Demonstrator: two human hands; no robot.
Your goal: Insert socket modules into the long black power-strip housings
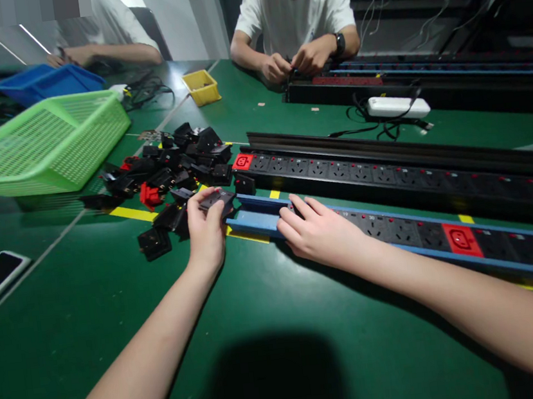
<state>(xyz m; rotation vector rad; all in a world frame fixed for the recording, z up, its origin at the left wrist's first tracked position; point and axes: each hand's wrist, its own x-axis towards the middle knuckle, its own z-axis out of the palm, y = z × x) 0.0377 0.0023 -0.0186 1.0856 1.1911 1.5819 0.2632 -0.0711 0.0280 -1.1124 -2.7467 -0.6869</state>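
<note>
Left hand (205, 226) is closed on a black socket (222, 198), thumb and fingers pinching it at the left end of the blue rail (252, 222), beside the loose pile (168, 172); I cannot tell whether socket and rail touch. Right hand (319, 228) lies over the rail, fingers bent at the left end of the seated row. A dark part shows beneath them, but whether they clamp it or merely rest, I cannot tell. On my assessment, the step is seating sockets in line. I would hold the piece by its edges, square it with the row and match its facing to the seated sockets (403, 229) before letting it down between the side walls. Pressure should be level, since a tilted piece could bind. I would have the right hand steady the row, fingertips clear of the joint.
</note>
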